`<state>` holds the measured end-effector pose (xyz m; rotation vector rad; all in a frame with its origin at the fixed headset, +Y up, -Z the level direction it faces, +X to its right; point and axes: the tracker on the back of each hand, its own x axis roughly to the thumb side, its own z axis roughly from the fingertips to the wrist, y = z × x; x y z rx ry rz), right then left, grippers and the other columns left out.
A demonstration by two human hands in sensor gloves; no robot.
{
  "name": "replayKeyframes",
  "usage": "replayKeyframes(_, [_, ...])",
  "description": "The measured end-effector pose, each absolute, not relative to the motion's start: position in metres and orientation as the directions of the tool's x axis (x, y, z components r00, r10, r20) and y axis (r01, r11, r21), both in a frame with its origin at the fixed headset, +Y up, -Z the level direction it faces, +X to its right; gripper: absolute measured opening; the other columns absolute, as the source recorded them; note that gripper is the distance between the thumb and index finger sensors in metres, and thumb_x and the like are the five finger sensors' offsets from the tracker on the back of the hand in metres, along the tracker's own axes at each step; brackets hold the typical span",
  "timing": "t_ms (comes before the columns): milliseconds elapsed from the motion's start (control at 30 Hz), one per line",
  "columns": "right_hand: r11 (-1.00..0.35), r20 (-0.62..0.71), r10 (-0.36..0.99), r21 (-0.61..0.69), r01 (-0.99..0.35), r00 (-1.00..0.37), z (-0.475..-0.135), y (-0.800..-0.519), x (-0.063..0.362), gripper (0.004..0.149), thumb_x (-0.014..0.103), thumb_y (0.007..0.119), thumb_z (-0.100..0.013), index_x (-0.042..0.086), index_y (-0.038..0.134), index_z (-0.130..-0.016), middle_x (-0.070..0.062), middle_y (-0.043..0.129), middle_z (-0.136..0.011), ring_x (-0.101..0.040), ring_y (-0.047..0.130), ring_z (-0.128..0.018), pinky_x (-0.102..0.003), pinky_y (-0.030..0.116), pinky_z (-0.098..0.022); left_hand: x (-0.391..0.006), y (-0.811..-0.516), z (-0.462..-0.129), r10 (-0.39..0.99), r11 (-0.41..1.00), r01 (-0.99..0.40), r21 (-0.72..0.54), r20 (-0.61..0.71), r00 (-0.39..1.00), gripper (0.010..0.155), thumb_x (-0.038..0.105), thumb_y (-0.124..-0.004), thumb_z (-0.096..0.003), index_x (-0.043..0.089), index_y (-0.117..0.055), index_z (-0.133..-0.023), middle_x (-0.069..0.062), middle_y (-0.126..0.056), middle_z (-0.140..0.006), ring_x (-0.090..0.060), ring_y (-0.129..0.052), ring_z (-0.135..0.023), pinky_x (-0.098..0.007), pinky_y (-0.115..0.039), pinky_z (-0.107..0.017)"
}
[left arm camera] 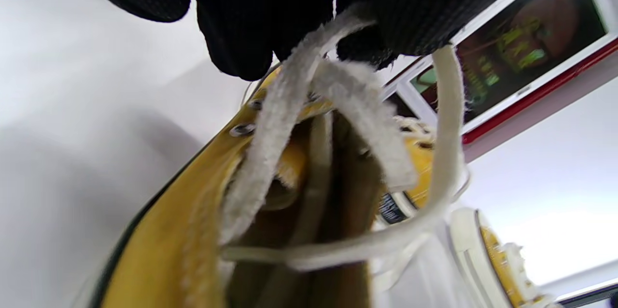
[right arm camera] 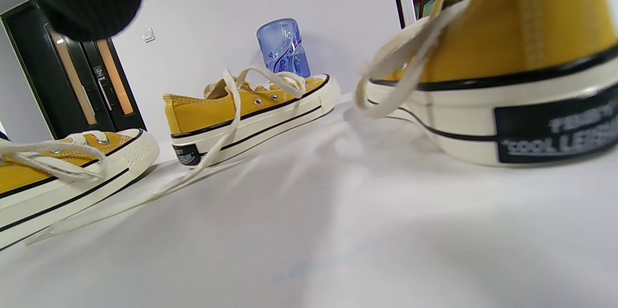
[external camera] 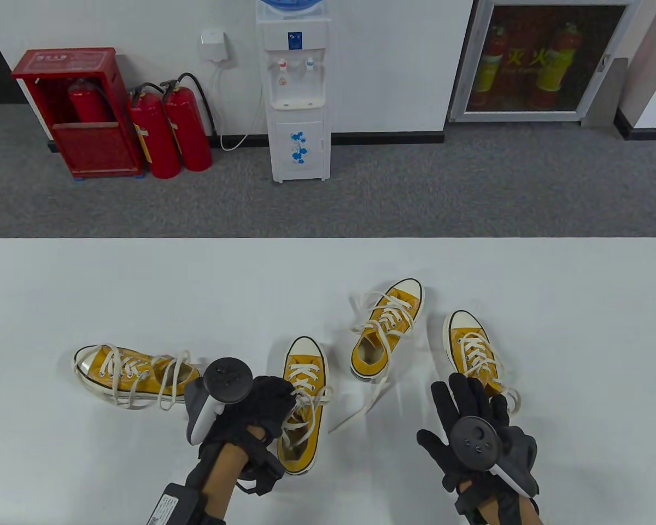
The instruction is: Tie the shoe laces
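Laces (left arm camera: 289,119) of the shoe (external camera: 302,404) near the counter's (external camera: 142,284) front edge: my left grip (external camera: 262,404) pinches them (gathered upward, I judge, for knotting); right grip (external camera: 470,421) hovers spread, holding nothing, ready to assist.

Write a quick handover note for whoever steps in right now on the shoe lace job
Left hand: fingers pinch the laces of the near-centre shoe, mid-tie.
Right hand: open, fingers spread, holding nothing, at the heel of the rightmost shoe.
Four yellow shoes on the table: leftmost shoe on its side, far-centre shoe with a lace trailing loose.
Done: no finished bow clearly visible.
Left: likely all four.
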<state>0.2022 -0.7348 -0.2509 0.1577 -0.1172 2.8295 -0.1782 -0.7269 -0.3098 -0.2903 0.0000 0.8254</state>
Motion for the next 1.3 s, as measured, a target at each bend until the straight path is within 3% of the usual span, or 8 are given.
replayKeyframes(367, [-0.949, 0.117, 0.299, -0.065, -0.308, -0.947, -0.251, -0.735, 0.203, 0.084, 0.063, 0.071, -0.039, 0.027, 0.038, -0.108, -0.004, 0.018, -0.115, -0.041, 0.027, -0.110, -0.072, 0.020, -0.072, -0.207, -0.685, -0.296, 0.872, 0.476, -0.868, -0.143, -0.047, 0.486, 0.041, 0.044, -0.078, -0.0479, 0.031, -0.078, -0.087, -0.003, -0.095, -0.087, -0.027, -0.109, -0.070, -0.055, -0.084, -0.057])
replayKeyframes(567, [-0.949, 0.116, 0.299, -0.066, -0.307, -0.947, -0.251, -0.735, 0.203, 0.084, 0.063, 0.071, -0.039, 0.027, 0.038, -0.108, -0.004, 0.018, -0.115, -0.041, 0.027, -0.110, -0.072, 0.020, -0.072, -0.228, -0.681, -0.294, 0.944, 0.320, -0.944, -0.075, -0.059, 0.325, 0.042, 0.045, -0.079, -0.0474, 0.029, -0.074, -0.086, -0.003, -0.092, -0.081, -0.019, -0.111, -0.048, -0.048, -0.093, -0.044])
replayKeyframes(933, [-0.954, 0.122, 0.284, -0.069, -0.293, -0.951, -0.251, -0.735, 0.201, 0.084, 0.063, 0.071, -0.039, 0.027, 0.038, -0.108, -0.004, 0.018, -0.115, -0.041, 0.027, -0.109, -0.072, 0.021, -0.072, -0.263, -0.707, -0.296, 0.980, 0.173, -0.985, -0.009, -0.094, 0.173, 0.038, 0.052, -0.082, -0.0455, 0.031, -0.077, -0.077, 0.002, -0.097, -0.075, -0.006, -0.106, -0.017, -0.031, -0.096, -0.014])
replayKeyframes(1033, [-0.955, 0.126, 0.278, -0.069, -0.288, -0.952, -0.251, -0.735, 0.200, 0.084, 0.063, 0.071, -0.039, 0.027, 0.038, -0.108, -0.004, 0.018, -0.115, -0.041, 0.027, -0.109, -0.072, 0.021, -0.072, -0.270, -0.718, -0.294, 0.971, 0.219, -0.974, 0.065, -0.109, 0.211, 0.037, 0.058, -0.083, -0.0437, 0.031, -0.084, -0.068, 0.003, -0.106, -0.062, -0.005, -0.104, -0.002, -0.030, -0.095, -0.004])
replayKeyframes(1133, [-0.957, 0.127, 0.271, -0.074, -0.282, -0.954, -0.251, -0.735, 0.199, 0.084, 0.063, 0.071, -0.039, 0.027, 0.038, -0.108, -0.004, 0.018, -0.115, -0.041, 0.027, -0.109, -0.072, 0.021, -0.072, -0.273, -0.732, -0.294, 0.976, 0.196, -0.979, 0.052, -0.106, 0.190, 0.037, 0.062, -0.081, -0.0433, 0.031, -0.090, -0.061, 0.003, -0.112, -0.053, -0.005, -0.104, 0.004, -0.030, -0.094, 0.000])
replayKeyframes(1233, [-0.960, 0.119, 0.259, -0.081, -0.269, -0.959, -0.251, -0.735, 0.197, 0.084, 0.063, 0.071, -0.039, 0.027, 0.039, -0.108, -0.004, 0.018, -0.115, -0.041, 0.027, -0.109, -0.072, 0.021, -0.072, -0.276, -0.746, -0.292, 0.988, 0.105, -0.993, 0.056, -0.118, 0.097, 0.034, 0.058, -0.080, -0.0454, 0.031, -0.091, -0.063, 0.000, -0.113, -0.057, -0.006, -0.104, 0.004, -0.031, -0.094, 0.000])
replayKeyframes(1300, [-0.964, 0.117, 0.242, -0.082, -0.253, -0.963, -0.251, -0.736, 0.195, 0.084, 0.062, 0.071, -0.039, 0.027, 0.039, -0.108, -0.004, 0.019, -0.115, -0.041, 0.028, -0.109, -0.072, 0.021, -0.072, -0.278, -0.752, -0.290, 0.991, 0.087, -0.995, 0.039, -0.107, 0.082, 0.036, 0.055, -0.078, -0.0472, 0.031, -0.088, -0.071, -0.002, -0.111, -0.069, -0.006, -0.103, 0.001, -0.031, -0.094, -0.003])
